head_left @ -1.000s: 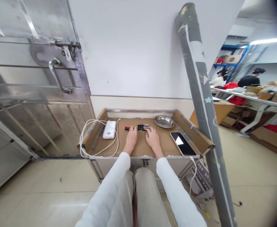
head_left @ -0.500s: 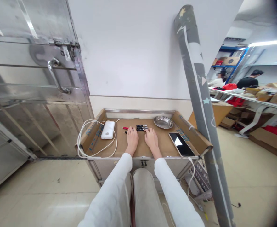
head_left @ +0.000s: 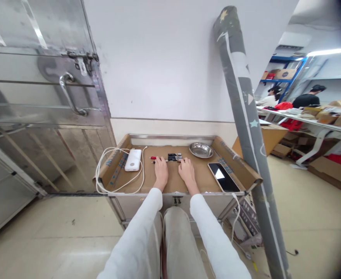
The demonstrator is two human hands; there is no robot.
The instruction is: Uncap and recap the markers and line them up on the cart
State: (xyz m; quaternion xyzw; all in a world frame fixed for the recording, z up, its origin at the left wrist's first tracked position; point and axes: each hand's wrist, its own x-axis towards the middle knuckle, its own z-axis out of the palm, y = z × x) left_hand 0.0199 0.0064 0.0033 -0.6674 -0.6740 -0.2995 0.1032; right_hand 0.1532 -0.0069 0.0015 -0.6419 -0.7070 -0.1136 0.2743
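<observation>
My left hand (head_left: 161, 173) lies palm down on the cardboard lining (head_left: 150, 182), fingers forward and a little apart. Its fingertips rest over the middle of a red pen (head_left: 153, 157), whose end sticks out to the left; a dark tip shows just below it. Right of these, several black pens (head_left: 174, 155) lie side by side, pointing left to right. My right hand (head_left: 186, 172) is also palm down, with its fingertips by the right end of the lowest pens. Whether either hand pinches a pen is hard to see, as the fingers cover the contact.
A white power bank (head_left: 133, 160) with a looped white cable (head_left: 101, 164) lies at left. Towards the right are a shallow metal bowl (head_left: 201, 150) and a phone (head_left: 223, 177). A tall grey roll (head_left: 243, 97) leans against the wall. Two people sit in the right background.
My left hand has shifted slightly left, away from the black pens. My right fingertips have drawn a little to the right. The pens look nearly the same.
</observation>
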